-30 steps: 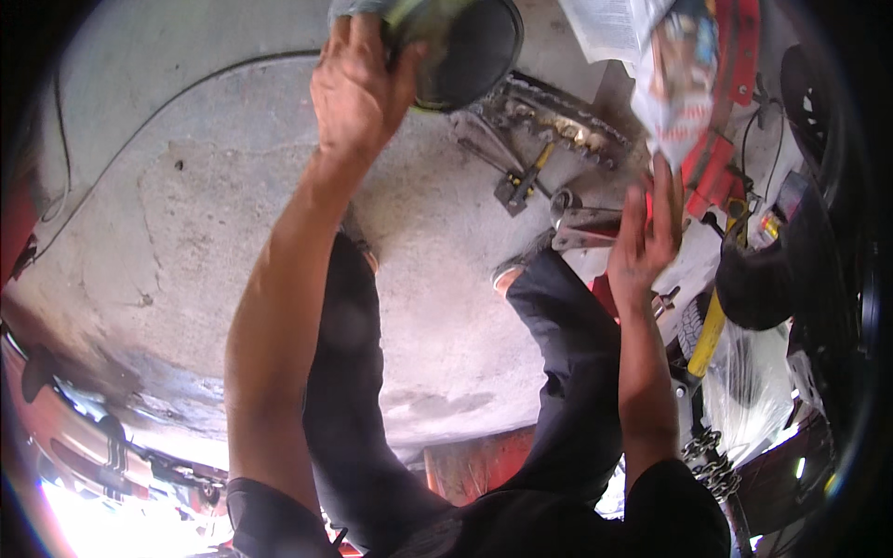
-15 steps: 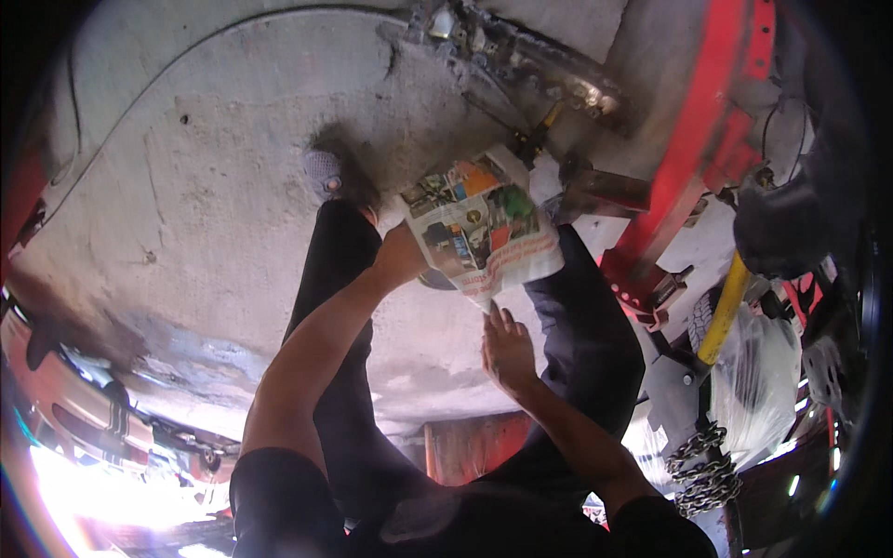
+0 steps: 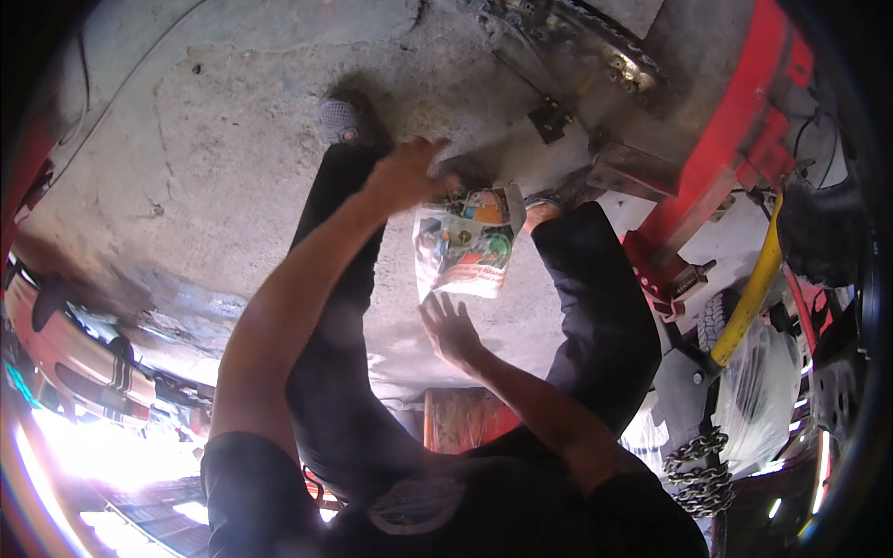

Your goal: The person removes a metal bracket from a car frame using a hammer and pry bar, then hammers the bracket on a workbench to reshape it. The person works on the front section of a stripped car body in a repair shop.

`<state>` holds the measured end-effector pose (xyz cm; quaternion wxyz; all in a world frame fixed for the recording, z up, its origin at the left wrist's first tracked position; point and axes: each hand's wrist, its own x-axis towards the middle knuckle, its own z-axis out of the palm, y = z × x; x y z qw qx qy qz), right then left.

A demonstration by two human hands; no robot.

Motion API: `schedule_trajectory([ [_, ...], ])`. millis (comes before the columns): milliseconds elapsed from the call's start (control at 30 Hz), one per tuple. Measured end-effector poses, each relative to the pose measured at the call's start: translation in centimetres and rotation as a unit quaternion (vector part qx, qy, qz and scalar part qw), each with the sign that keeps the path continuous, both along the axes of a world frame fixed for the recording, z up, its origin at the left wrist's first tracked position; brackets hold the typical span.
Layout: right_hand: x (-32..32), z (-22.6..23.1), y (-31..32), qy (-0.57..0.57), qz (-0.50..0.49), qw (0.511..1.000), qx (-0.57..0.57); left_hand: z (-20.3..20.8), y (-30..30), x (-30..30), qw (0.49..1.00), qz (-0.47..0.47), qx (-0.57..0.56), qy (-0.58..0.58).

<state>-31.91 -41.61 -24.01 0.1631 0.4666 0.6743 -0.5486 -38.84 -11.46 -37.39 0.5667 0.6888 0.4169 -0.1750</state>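
Observation:
A sheet of printed newspaper [image 3: 465,244] sits between my legs above the concrete floor, its sides folded down over something I cannot make out. My left hand [image 3: 406,177] is at its far left corner, fingers stretched out and apart, with nothing visible in them. Close to the paper's near edge, my right hand [image 3: 450,330] is open with fingers spread; whether the fingertips touch the paper is hard to tell. A dark shape shows just behind the paper's far edge, too unclear to name.
A red steel arm [image 3: 716,177] slopes down at the right, beside a yellow tube [image 3: 755,279] and a hanging chain [image 3: 696,474]. Dark metal parts [image 3: 623,65] lie on the floor [image 3: 242,167] ahead. A car [image 3: 74,353] stands at far left.
Both hands have let go of the newspaper. My left hand has lifted away toward the far side, and my right hand has shifted left. The paper now looks narrower, with its sides folded down.

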Motion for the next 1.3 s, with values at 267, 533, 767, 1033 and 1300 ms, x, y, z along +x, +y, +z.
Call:
schedule_trajectory([
  [267, 11.8, -4.4, 8.4, -0.086, -0.323, 0.939, -0.087, -0.7, -7.2, 5.7, 0.904, -0.404, 0.131, 0.06],
  [533, 14.3, -12.7, 8.1, 0.062, -0.251, 0.962, -0.092, -0.5, -3.5, 5.9, 0.876, -0.449, -0.156, 0.077],
  [767, 10.4, -14.8, 11.7, 0.078, -0.051, 0.995, -0.047, -3.1, -6.6, 3.4, 0.832, -0.505, -0.1, 0.208],
  [1033, 14.4, -12.7, 14.9, 0.019, -0.007, 0.989, -0.15, -2.0, -6.5, 6.4, 0.82, -0.516, -0.115, 0.219],
  [1300, 16.5, -12.9, 20.9, -0.065, -0.019, 0.994, -0.089, -4.6, -5.5, 5.8, 0.772, -0.62, -0.066, 0.123],
])
